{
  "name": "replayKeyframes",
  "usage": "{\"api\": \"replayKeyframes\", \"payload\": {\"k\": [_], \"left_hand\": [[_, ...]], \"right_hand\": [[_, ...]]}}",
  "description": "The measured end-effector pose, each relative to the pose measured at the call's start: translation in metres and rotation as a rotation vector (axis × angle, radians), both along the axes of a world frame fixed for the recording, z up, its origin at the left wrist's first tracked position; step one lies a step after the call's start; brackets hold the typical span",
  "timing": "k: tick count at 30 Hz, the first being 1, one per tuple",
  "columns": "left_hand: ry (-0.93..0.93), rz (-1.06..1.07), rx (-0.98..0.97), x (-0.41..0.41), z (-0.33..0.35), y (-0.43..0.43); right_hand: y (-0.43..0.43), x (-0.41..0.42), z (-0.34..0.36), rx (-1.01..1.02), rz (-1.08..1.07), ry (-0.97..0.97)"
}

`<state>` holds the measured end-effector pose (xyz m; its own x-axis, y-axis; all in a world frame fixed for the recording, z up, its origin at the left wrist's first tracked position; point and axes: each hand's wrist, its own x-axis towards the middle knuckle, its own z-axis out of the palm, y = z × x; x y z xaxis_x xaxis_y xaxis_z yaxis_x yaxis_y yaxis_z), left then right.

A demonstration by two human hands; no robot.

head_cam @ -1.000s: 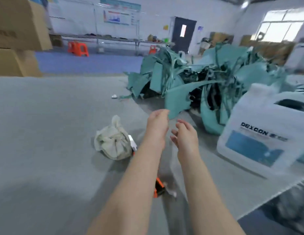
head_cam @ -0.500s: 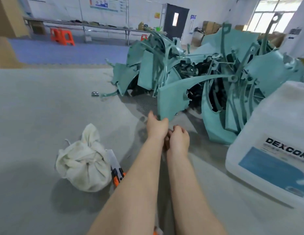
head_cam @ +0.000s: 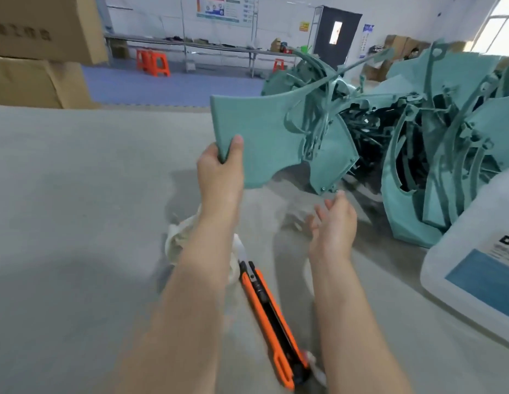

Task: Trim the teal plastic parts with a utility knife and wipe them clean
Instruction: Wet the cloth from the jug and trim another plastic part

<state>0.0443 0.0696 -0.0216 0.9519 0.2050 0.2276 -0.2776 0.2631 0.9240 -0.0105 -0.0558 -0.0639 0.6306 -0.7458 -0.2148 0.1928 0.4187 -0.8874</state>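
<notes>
Teal plastic part (head_cam: pixel 264 137) now raised off table (head_cam: pixel 63 194), left hand (head_cam: pixel 219 177) grip pinching its corner, right hand (head_cam: pixel 333 226) grip slack

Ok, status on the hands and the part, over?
Left hand grips teal part, held above table. Right hand open, empty. Utility knife lies between forearms.

Blue floor (head_cam: pixel 162 89) meets a white wall (head_cam: pixel 279 12) with long bench (head_cam: pixel 216 46), orange stools (head_cam: pixel 152 62) and dark door (head_cam: pixel 323 38).
</notes>
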Motion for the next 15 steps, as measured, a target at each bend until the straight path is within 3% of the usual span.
{"api": "replayKeyframes", "payload": {"k": [4,8,11,13,15], "left_hand": [[0.084,-0.006,-0.001,-0.026,-0.005,0.079],[0.246,-0.07,-0.065,-0.059,-0.034,0.136],[0.305,-0.231,-0.36,-0.076,-0.05,0.164],[0.187,-0.336,-0.632,-0.084,-0.056,0.179],[0.047,-0.426,-0.711,-0.092,-0.056,0.182]], "right_hand": [[0.034,-0.013,0.017,0.062,0.213,-0.197],[0.097,-0.022,0.017,-0.132,0.581,-0.088],[0.132,-0.025,0.005,-0.328,0.656,-0.077],[0.145,-0.027,-0.004,-0.285,0.606,-0.09],[0.155,-0.028,-0.012,-0.167,0.528,-0.095]]}}
